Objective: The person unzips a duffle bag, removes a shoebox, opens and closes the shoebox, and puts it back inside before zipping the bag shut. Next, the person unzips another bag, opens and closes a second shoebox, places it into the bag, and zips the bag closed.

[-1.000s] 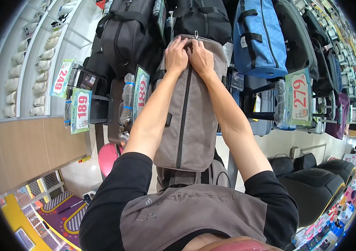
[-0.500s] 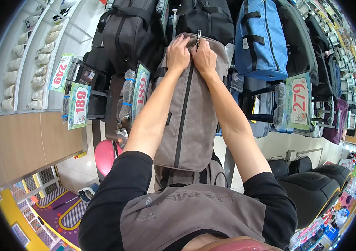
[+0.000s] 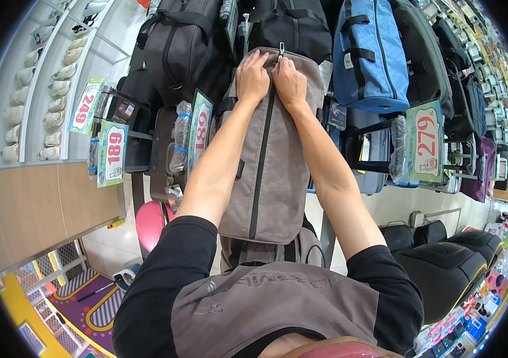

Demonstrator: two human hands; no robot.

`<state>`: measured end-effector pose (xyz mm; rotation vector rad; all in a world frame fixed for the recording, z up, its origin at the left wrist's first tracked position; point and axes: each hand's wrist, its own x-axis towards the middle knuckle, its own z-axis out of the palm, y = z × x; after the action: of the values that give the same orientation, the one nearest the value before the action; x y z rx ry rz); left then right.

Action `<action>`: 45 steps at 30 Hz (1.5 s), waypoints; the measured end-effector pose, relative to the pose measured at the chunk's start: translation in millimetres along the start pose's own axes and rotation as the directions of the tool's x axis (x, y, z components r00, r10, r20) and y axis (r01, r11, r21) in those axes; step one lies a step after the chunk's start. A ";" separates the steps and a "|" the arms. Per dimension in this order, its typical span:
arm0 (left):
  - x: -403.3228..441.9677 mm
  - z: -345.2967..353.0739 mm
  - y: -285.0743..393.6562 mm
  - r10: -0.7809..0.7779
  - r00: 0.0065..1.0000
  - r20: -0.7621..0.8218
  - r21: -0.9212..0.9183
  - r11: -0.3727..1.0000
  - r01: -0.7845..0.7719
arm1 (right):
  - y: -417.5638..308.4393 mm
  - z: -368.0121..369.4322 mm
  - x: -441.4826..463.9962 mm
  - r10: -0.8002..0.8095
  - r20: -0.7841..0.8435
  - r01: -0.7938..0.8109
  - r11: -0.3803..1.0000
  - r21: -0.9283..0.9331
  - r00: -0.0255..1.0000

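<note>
A grey-brown duffel bag lies lengthwise in front of me, its dark zipper running down the middle. The zipper looks closed along the visible length. My left hand rests flat on the far end of the bag, left of the zipper, fingers stretched out. At the same end my right hand is closed, thumb and finger pinched at the zipper pull. Part of the metal pull shows beyond the fingers; the fingertips' exact hold is partly hidden.
Dark bags and a blue duffel bag stand behind and beside it. Price signs and suitcase handles project on both sides. Shoe shelves stand left, black padded seats right, and a pink rounded object lower left.
Almost nothing differs. The view has shifted very slightly, and both hands stay at the far end of the bag by the zipper.
</note>
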<state>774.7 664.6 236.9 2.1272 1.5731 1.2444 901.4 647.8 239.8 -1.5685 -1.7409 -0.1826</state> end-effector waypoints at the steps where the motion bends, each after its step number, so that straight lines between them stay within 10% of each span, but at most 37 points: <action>1: 0.1 -0.7 0.6 0.005 1.000 -0.002 0.000 1.000 -0.005 | 0.2 -0.1 -0.1 -0.004 0.001 0.004 1.000 -0.002 1.000; 23: 1.5 -0.2 -0.7 0.004 1.000 0.003 0.006 1.000 -0.004 | 3.5 2.3 0.6 -0.091 -0.035 0.088 0.993 -0.080 0.995; 45: 1.9 -4.8 -3.9 -0.069 0.997 0.035 -0.041 0.997 0.070 | -39.5 -50.5 -55.6 0.050 0.179 -0.090 0.971 0.221 0.982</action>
<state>768.7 666.4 238.4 2.0390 1.5781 1.2023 885.1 566.0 255.4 -1.5090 -1.7639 0.1892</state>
